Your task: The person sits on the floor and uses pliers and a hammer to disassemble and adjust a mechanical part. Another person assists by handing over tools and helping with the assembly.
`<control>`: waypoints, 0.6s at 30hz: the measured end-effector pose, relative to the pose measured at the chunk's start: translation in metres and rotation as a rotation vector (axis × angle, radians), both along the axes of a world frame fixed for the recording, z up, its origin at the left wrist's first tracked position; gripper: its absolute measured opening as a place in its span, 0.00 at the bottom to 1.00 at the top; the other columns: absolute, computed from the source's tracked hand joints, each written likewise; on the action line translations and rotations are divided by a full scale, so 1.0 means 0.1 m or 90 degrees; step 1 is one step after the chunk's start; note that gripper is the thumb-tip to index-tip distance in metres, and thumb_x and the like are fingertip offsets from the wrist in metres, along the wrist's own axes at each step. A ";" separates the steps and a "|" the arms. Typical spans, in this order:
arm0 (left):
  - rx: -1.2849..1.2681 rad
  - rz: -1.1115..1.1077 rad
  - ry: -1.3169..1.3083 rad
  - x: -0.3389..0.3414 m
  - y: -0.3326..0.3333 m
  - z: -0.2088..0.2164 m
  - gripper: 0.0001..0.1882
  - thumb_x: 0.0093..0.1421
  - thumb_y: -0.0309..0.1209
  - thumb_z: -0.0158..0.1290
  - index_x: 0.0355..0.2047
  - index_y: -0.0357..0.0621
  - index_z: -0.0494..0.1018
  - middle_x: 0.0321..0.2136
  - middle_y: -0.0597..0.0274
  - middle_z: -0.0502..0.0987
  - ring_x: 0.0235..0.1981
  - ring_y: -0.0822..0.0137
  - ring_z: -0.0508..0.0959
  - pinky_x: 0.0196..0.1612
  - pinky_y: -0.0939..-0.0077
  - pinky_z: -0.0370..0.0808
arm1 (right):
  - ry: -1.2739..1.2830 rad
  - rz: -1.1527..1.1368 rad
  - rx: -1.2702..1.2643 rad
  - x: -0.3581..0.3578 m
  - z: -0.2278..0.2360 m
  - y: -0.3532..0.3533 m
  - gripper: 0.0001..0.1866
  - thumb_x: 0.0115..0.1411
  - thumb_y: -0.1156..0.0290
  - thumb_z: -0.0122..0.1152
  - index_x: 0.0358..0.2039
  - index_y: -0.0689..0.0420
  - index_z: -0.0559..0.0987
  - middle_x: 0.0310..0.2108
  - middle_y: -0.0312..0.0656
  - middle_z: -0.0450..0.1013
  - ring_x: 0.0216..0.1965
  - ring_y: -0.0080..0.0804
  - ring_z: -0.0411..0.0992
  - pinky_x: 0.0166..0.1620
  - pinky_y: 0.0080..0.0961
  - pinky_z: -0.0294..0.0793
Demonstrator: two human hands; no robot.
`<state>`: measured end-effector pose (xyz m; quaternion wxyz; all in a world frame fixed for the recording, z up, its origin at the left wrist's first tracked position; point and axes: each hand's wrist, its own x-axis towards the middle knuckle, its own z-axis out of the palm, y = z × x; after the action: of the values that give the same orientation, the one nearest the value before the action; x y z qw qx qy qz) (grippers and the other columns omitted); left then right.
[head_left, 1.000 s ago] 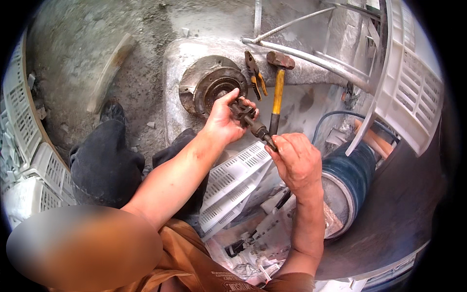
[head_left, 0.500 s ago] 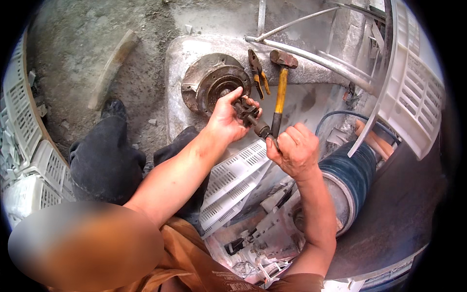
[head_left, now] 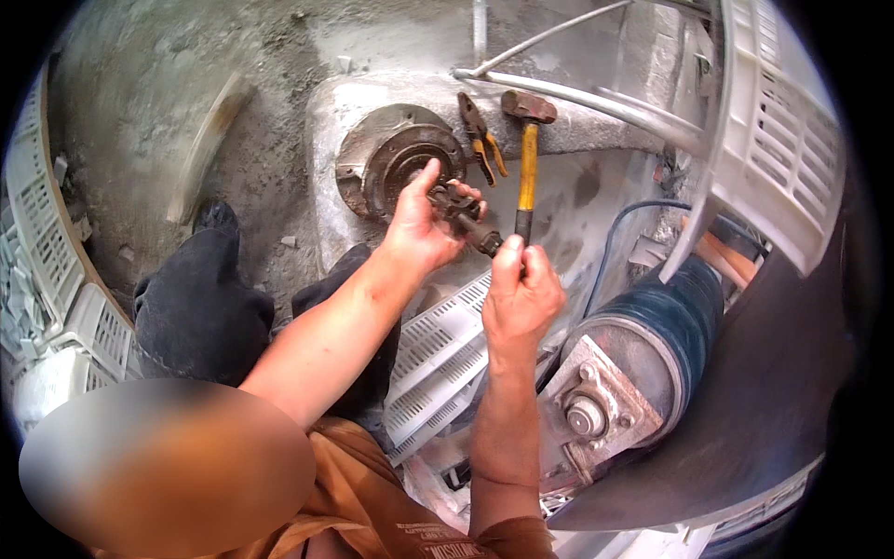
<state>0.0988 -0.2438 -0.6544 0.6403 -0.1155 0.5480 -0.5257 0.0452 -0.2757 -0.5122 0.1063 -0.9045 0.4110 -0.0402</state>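
Note:
My left hand [head_left: 417,224] is wrapped round the body of a dark, greasy metal puller [head_left: 473,226] with a thick shaft. My right hand [head_left: 523,298] is closed at the shaft's outer end, thumb and fingers pinching it. Just beyond my left hand a round, greasy flanged hub [head_left: 352,173] lies on a pale stone block [head_left: 326,110]. My left fingers hide part of the hub's near side and part of the puller's body. To the right of the hub are yellow-handled pliers [head_left: 482,140] and a yellow-handled hammer [head_left: 528,166], its dark grip near my right hand.
White slotted plastic crates [head_left: 438,349] stand below my arms, with another crate [head_left: 787,158] at upper right. A metal frame tube [head_left: 577,96] crosses the back. At right is a blue-wrapped roller [head_left: 684,326] with a bolted end plate [head_left: 601,410]. A curved strip [head_left: 207,149] lies on the floor.
My right hand has moved left and turned more upright at the shaft's end, uncovering the roller's end plate. The left hand keeps its hold on the puller. The whole view has shifted slightly.

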 end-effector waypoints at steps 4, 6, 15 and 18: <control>-0.018 -0.004 0.010 0.01 0.03 -0.04 0.21 0.58 0.46 0.59 0.30 0.39 0.71 0.26 0.58 0.76 0.31 0.59 0.77 0.42 0.61 0.78 | 0.088 -0.058 0.082 -0.11 0.06 0.06 0.26 0.57 0.45 0.62 0.25 0.58 0.69 0.19 0.44 0.70 0.22 0.45 0.71 0.28 0.39 0.68; -0.007 -0.012 0.001 -0.01 0.02 -0.10 0.23 0.59 0.49 0.57 0.32 0.38 0.71 0.27 0.58 0.75 0.31 0.59 0.77 0.43 0.61 0.78 | 0.139 -0.071 0.180 -0.17 0.15 0.13 0.26 0.56 0.45 0.64 0.30 0.57 0.70 0.21 0.40 0.71 0.23 0.39 0.71 0.29 0.35 0.70; 0.028 -0.048 -0.101 -0.03 0.01 -0.13 0.31 0.63 0.58 0.47 0.36 0.36 0.71 0.31 0.52 0.77 0.34 0.56 0.78 0.44 0.59 0.78 | -0.098 -0.153 0.366 -0.65 -0.02 -0.02 0.23 0.57 0.55 0.67 0.43 0.59 0.71 0.34 0.40 0.74 0.32 0.28 0.73 0.36 0.27 0.74; 0.038 -0.095 -0.182 -0.02 0.00 0.00 0.38 0.62 0.65 0.40 0.38 0.35 0.72 0.33 0.50 0.78 0.34 0.55 0.78 0.45 0.58 0.78 | -0.138 -0.163 0.404 -0.75 -0.05 -0.08 0.23 0.58 0.55 0.66 0.43 0.60 0.71 0.36 0.41 0.73 0.33 0.28 0.73 0.37 0.26 0.74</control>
<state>0.0968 -0.2434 -0.6547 0.6742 0.0208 0.4737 -0.5662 -0.0296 -0.2833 -0.5173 0.4189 -0.7583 0.4992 -0.0194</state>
